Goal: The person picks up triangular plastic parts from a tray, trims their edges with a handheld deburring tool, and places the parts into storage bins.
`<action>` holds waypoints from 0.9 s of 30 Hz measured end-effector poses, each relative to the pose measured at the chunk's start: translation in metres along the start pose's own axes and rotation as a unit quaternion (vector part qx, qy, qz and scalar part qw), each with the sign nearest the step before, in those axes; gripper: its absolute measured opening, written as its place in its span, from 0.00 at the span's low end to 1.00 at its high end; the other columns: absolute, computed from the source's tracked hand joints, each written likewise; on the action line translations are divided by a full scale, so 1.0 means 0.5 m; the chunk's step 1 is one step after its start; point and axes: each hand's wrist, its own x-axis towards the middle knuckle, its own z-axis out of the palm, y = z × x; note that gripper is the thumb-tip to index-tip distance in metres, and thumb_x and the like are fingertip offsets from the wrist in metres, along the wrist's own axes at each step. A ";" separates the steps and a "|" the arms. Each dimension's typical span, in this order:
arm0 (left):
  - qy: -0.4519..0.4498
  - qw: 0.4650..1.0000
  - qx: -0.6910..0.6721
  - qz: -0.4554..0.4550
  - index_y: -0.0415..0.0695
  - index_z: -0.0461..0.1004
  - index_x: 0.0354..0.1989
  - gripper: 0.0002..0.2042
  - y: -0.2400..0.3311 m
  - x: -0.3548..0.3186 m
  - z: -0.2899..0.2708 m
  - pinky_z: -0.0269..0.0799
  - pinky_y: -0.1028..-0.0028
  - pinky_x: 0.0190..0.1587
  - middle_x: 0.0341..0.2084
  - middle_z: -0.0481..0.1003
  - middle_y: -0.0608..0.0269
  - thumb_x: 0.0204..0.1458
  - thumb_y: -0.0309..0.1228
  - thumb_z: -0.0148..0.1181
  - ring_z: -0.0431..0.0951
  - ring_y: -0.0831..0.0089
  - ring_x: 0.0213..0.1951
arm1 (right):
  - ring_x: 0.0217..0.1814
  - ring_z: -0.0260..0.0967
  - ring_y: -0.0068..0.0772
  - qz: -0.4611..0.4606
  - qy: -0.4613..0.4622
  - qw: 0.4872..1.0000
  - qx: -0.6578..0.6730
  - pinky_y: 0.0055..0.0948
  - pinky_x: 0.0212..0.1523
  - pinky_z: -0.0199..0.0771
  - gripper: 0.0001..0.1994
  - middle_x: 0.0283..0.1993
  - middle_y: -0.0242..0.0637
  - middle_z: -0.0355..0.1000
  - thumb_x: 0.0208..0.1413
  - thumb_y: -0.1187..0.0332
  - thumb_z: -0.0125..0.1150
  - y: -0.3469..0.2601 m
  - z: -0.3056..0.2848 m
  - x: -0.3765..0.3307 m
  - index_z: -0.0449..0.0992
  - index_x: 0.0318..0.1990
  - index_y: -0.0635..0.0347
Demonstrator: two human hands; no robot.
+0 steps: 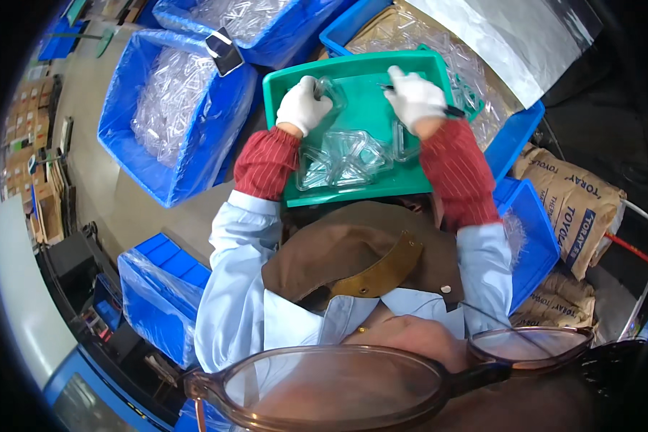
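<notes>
In a white glove, my left hand (304, 106) is closed on a clear plastic part (328, 92) near the far left corner of a green tray (360, 61). Across from it, my right hand (416, 99), also gloved, grips a slim black tool (453, 111). The tool's dark end pokes out on both sides of the fist; its exact kind cannot be made out. Between my forearms, a pile of clear plastic parts (349, 158) lies in the near half of the tray. Another clear part (403, 142) rests by the tray's right wall.
Lined blue crates with clear parts stand left (169, 108) and far left (230, 18). A phone-like dark object (225, 52) sits on a crate edge. Behind the tray is a bin of clear parts (475, 57). Brown paper sacks (569, 201) and a blue crate (536, 230) are at the right.
</notes>
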 end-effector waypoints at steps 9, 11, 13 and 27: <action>0.009 0.627 -0.765 -0.147 0.39 0.68 0.38 0.09 0.002 -0.162 -0.065 0.74 0.74 0.29 0.29 0.73 0.62 0.55 0.31 0.54 0.75 0.74 0.28 | 0.46 0.71 0.40 0.096 0.164 0.974 0.123 0.32 0.47 0.69 0.17 0.47 0.43 0.71 0.52 0.64 0.54 0.054 -0.115 -0.178 0.71 0.50 0.56; 0.018 0.594 -0.785 -0.176 0.36 0.68 0.34 0.07 0.025 -0.160 -0.066 0.71 0.76 0.29 0.26 0.72 0.60 0.55 0.28 0.52 0.73 0.74 0.26 | 0.44 0.72 0.38 0.193 0.227 0.947 0.118 0.28 0.43 0.70 0.13 0.43 0.43 0.73 0.53 0.68 0.55 0.150 -0.110 -0.273 0.74 0.45 0.58; 0.003 0.585 -0.790 -0.186 0.36 0.68 0.34 0.06 0.039 -0.155 -0.071 0.71 0.76 0.28 0.26 0.72 0.60 0.55 0.27 0.52 0.73 0.75 0.26 | 0.46 0.71 0.42 0.399 0.042 0.914 -0.054 0.33 0.45 0.69 0.19 0.45 0.39 0.73 0.52 0.63 0.56 0.242 -0.124 -0.370 0.69 0.51 0.58; 0.012 0.719 -0.681 -0.139 0.39 0.65 0.38 0.14 0.132 -0.186 -0.061 0.62 0.81 0.17 0.13 0.57 0.73 0.59 0.40 0.45 0.57 0.84 0.13 | 0.30 0.68 0.43 -0.229 0.136 0.879 0.395 0.34 0.33 0.67 0.12 0.30 0.41 0.70 0.57 0.60 0.49 -0.031 -0.038 -0.153 0.74 0.35 0.59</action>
